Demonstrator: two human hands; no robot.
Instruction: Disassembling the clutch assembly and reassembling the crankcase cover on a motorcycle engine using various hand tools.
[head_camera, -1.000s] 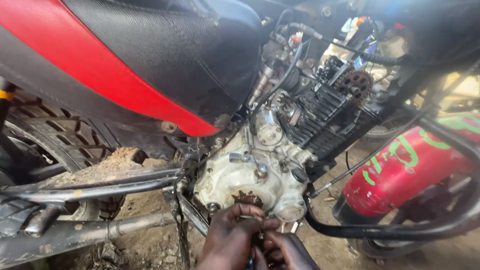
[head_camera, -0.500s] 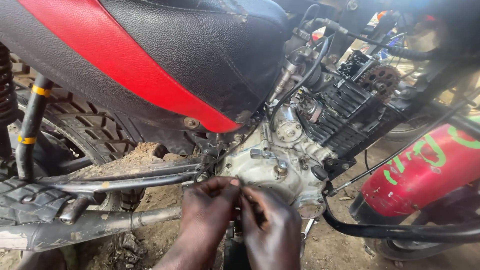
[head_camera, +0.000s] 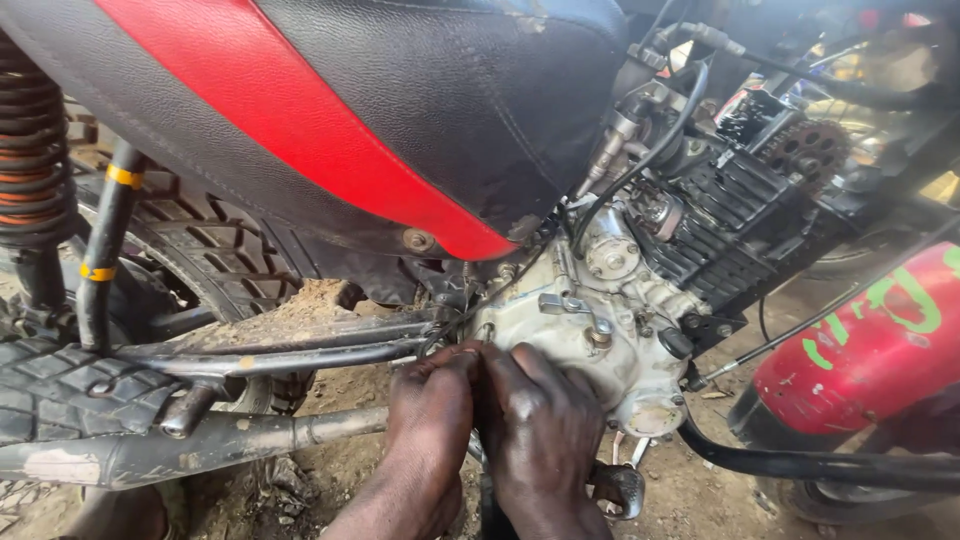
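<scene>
Both of my hands are pressed together against the lower rear edge of a dirty silver engine case (head_camera: 610, 330) on a motorcycle. My left hand (head_camera: 432, 425) has its fingers curled at the case's corner, beside the swing-arm tubes (head_camera: 290, 350). Knuckle to knuckle with it, my right hand (head_camera: 543, 435) bends its fingertips onto the same spot. Whatever lies under the fingers is hidden. Both hands are black with grease.
A black and red seat (head_camera: 380, 110) hangs over the work. The knobbly rear tyre (head_camera: 60, 390), a rusty shock spring (head_camera: 35, 130) and the exhaust pipe (head_camera: 220, 440) lie to the left. At the right are the black finned cylinder (head_camera: 740, 220), a red tank (head_camera: 870, 350) and a foot peg (head_camera: 620, 485).
My hands have risen from beneath the engine case to its rear lower corner and closed together there. The view has swung so the engine sits further right.
</scene>
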